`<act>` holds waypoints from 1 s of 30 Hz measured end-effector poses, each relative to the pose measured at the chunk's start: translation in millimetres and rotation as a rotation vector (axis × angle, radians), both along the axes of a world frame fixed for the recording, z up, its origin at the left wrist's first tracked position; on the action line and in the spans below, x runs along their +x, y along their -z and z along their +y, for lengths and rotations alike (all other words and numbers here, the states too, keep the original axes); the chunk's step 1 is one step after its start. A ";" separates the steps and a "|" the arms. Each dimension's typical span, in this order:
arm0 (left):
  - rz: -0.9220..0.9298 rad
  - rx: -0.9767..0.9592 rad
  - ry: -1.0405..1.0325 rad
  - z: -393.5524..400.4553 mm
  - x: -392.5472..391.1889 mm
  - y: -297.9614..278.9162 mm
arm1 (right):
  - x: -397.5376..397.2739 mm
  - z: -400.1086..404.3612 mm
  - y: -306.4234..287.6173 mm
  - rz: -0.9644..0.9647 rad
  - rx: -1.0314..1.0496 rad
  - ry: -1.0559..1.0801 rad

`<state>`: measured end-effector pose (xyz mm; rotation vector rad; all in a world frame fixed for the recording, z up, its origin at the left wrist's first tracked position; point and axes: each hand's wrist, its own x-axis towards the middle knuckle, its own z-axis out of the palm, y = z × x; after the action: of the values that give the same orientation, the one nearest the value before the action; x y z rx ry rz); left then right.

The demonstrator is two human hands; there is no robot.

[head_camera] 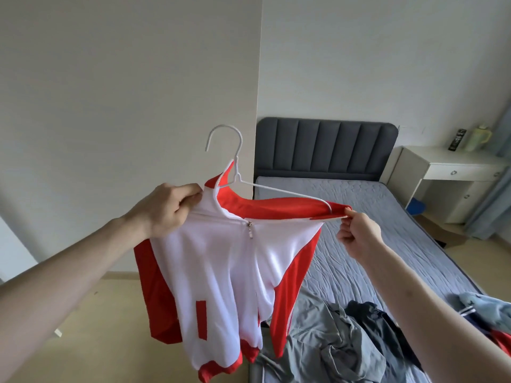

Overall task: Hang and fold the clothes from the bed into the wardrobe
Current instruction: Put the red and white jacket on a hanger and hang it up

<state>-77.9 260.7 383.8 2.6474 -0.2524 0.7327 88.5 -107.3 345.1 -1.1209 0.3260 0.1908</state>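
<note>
- Behind my hands is a bed with a grey sheet and a dark headboard.
- My left hand has a tight grip on the collar of a red and white jacket.
- My right hand pinches the jacket's red shoulder edge.
- I see a white hanger partly inside the jacket, its hook sticking up.
- More clothes lie in a heap on the bed, just under the jacket.
- Past the bed stands a white bench.
</note>
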 end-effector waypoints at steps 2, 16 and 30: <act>0.031 -0.010 -0.037 7.2 -2.1 0.8 | -4.2 0.6 -1.8 -0.055 -0.025 -0.035; 0.013 0.135 -0.145 -4.9 2.4 10.8 | -24.5 25.8 -50.1 -0.546 -0.467 -0.183; 0.037 -0.221 -0.105 -46.1 16.2 12.9 | -65.3 71.9 -41.8 -0.845 -0.840 -0.790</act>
<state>-61.7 214.7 370.9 2.4749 -0.0202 0.7002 23.2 -35.4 386.9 -2.0005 -0.8952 0.2587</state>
